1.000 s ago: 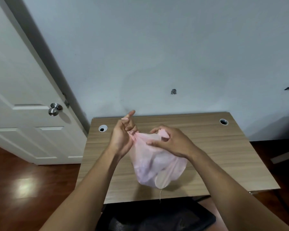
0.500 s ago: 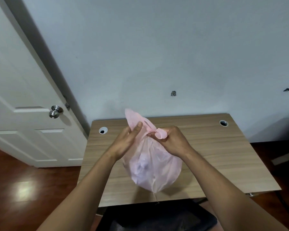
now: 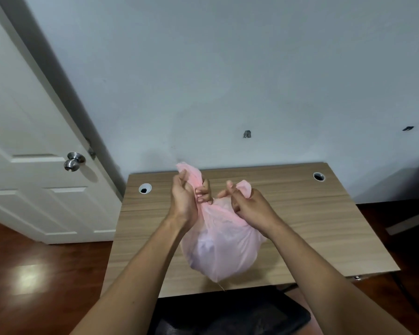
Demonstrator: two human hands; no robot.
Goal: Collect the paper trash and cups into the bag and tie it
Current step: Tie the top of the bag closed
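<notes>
While no knot shows at its mouth, the pink bag is entered as filled but unclosed.

Location: over the near middle of the desk, its bottom close to the front edge. Whether it rests on the wood or hangs just clear cannot be told.

Contents: pale shapes behind thin film, not separately identifiable.

Left hand: fingers curled round the left handle, which stands up above the fist.

Right hand: thumb and fingers pinch the right handle, with a small loop poking out on top. The hands are near each other, and the bag's neck is gathered between them.

Risks, as judged:
1. The right handle slips from its light pinch while the ends are crossed, and the mouth falls open.
2. The film stretches or tears if the handles are pulled hard against the bulging load.
3. The short length of right handle showing leaves little to knot, so a loose tie may work undone.
4. If the bag is released this near the front edge, it may roll off onto the dark chair or the floor.
</notes>
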